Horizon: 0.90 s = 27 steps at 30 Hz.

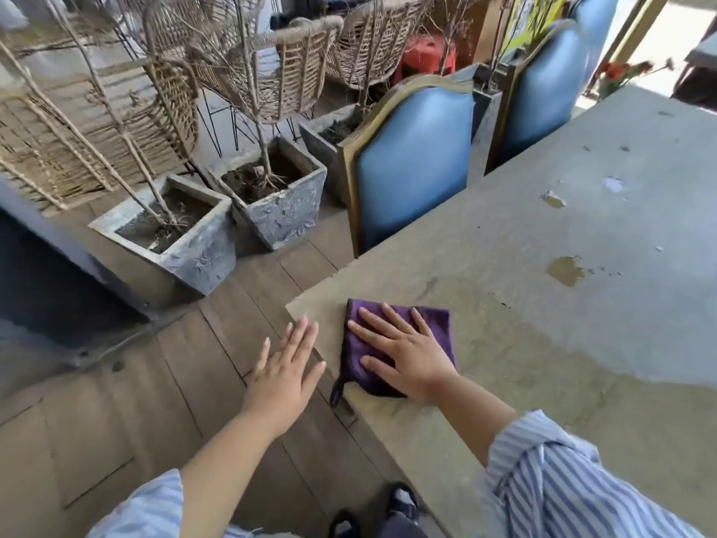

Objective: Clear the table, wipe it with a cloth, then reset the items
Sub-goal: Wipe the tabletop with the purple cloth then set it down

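Keep R hand (407,355) flat w/ fingers spread on purple microfibre cloth (436,324) — even pressure toward dry tabletop (582,188) stains — L hand (285,372) open, empty.

a folded purple cloth (399,343) with dark edging lies flat near the corner of the grey stone worktop (562,234), its small hanging loop trailing over the worktop's edge.

Bright, soft daylight enters from two o'clock, glaring off the pale surface (582,211). Shadows are faint. Wide-angle distortion bends the edges; distant wicker chairs (271,71) look slightly soft.
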{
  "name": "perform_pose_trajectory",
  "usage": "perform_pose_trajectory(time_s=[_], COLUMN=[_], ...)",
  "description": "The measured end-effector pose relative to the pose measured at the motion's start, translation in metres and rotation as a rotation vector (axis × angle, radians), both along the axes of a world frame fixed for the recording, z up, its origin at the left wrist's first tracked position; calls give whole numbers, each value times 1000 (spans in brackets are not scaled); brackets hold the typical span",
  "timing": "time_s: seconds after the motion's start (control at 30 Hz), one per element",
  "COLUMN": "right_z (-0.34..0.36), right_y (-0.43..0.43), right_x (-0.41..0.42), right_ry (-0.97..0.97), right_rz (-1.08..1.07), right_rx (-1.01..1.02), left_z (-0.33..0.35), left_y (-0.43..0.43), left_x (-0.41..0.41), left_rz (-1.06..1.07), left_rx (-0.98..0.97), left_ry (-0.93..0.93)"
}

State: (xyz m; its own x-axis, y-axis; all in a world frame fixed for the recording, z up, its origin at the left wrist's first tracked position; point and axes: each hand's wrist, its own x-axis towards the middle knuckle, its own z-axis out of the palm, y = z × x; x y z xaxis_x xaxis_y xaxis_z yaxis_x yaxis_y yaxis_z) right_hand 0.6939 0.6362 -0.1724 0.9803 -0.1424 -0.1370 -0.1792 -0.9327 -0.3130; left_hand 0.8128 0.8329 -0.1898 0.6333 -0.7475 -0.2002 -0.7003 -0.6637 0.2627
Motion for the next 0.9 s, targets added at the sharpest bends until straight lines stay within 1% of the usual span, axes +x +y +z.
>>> perform_pose_trajectory(time_s=[0.03,0.07,0.17,0.2,0.23,0.3,0.37,0.43,0.5,0.53,0.6,0.63,0.67,0.73,0.8,0.83,0.9], right_z=[-1,-4,-6,-7,-8,-7,-3,-1,-4,-4,-1,-1,-2,-8,-13,-15,-15], right_y=[-16,-33,-56,-47,-31,9,38,45,40,36,25,15,4,-21,-46,-58,-77], right_x=[7,18,62,76,88,96,82,56,24,8,-20,-34,-49,-81,-114,-129,-152], right_ry=[-14,-14,44,48,37,29,29,21,8,-27,-157,-216,-270,-352,-385,-378,-301], right_rz=[15,-47,-484,-564,-559,-357,-130,-10,67,82,-11,-90,-157,-248,-355,-426,-586], right_rx=[3,-3,-3,0,1,6,-12,-18,20,85,313,376,364,227,109,54,-28], left_z=[2,4,8,9,9,10,14,22,29,32,35,35,34,24,17,17,12], left_y=[5,10,30,36,40,46,44,34,19,10,-12,-22,-32,-49,-65,-74,-91], left_x=[0,1,2,2,1,-2,-4,-6,-10,-13,-29,-43,-57,-85,-100,-102,-100], left_rz=[7,22,106,135,166,223,292,329,291,245,119,36,-45,-141,-87,-20,54], left_rx=[3,6,9,-3,-23,-70,-140,-208,-262,-293,-344,-328,-292,-156,-20,66,145], left_ry=[0,1,28,39,49,77,114,137,113,98,118,141,157,131,26,34,20])
